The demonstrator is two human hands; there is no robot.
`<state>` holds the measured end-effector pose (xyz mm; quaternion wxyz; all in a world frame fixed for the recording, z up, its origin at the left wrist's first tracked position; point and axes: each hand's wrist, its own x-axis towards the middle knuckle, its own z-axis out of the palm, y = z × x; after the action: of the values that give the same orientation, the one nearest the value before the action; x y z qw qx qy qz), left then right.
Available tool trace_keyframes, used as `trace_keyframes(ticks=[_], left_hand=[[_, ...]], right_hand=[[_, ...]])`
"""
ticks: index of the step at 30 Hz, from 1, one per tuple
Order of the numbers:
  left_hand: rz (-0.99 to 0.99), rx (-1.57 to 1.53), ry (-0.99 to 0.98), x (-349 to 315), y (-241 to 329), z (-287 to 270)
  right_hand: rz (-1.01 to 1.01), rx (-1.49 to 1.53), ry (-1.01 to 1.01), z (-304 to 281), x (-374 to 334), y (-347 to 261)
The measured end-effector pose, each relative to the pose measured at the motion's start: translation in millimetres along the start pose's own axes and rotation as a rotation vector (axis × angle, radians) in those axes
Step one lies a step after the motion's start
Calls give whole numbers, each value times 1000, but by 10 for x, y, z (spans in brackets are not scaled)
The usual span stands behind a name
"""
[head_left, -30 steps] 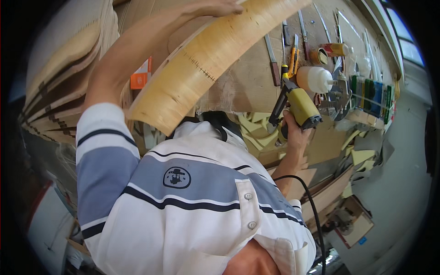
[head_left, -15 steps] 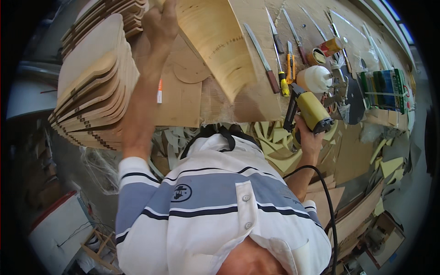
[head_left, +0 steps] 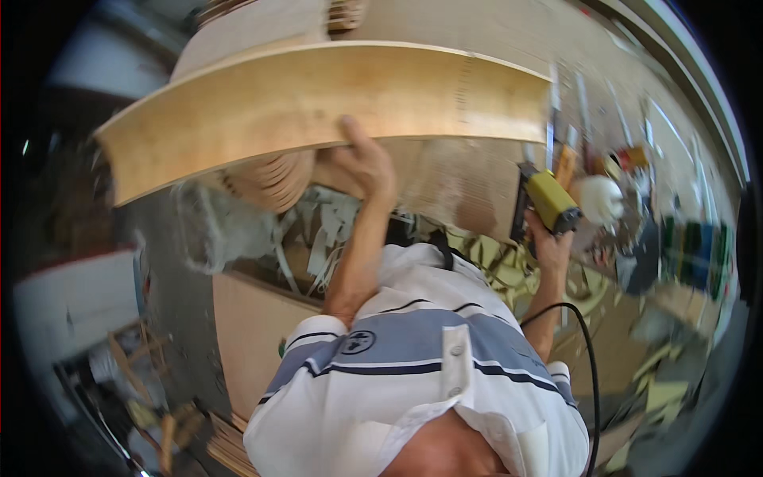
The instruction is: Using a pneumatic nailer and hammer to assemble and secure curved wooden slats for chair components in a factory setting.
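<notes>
A long, curved plywood panel (head_left: 262, 119) stretches across the upper part of the view, held up over the bench. My left hand (head_left: 369, 167) grips its near edge, the thumb lying on the pale inner face and the other fingers hidden behind. In my right hand (head_left: 548, 242) is a yellow and black air stapler (head_left: 551, 199), wrapped by the fingers at its handle. A black hose (head_left: 586, 350) runs down past my right arm. Under the panel, a stack of curved plywood pieces (head_left: 274, 179) is partly covered.
A white spray-gun cup (head_left: 598, 199), knives and a red can (head_left: 633, 157) lie blurred on the right of the bench (head_left: 461, 179). Yellow foam scraps (head_left: 509, 266) fill the space below its edge. A plywood sheet (head_left: 246, 334) stands left of my body, beside clear plastic wrap (head_left: 211, 230).
The plywood panel has swung from lengthwise to crosswise and come out over the stack at left. My left hand has come nearer. The stapler stays in my right hand; the view has turned left.
</notes>
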<state>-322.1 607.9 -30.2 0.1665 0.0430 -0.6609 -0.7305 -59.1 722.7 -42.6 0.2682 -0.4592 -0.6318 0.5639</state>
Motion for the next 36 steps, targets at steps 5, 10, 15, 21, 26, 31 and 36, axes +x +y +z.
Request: trace_keyframes(ticks=[5, 10, 15, 21, 26, 31, 36], left_hand=[[-215, -13, 13, -299, -591, -348], [-695, -306, 24, -469, -593, -242], [-1014, -280, -158, -379, -1061, -494], [-1359, -291, -216, -496, -1113, -532], [-1606, -486, -269, -425, -1243, -627], [-1748, -441, -352, -307, -1281, -698], [-1960, -427, -428, -175, -1221, -701]], right_hand=[[-42, -174, -191, 153, 283, 103], [7, -238, -231, 300, 617, 318], [-158, -310, -209, 570, 965, 602], [-23, -281, -259, 766, 778, 72], [-21, -396, -309, 1025, 876, -206], [-27, -481, -290, 1294, 960, -208], [-49, -474, -275, 1405, 1075, -57]])
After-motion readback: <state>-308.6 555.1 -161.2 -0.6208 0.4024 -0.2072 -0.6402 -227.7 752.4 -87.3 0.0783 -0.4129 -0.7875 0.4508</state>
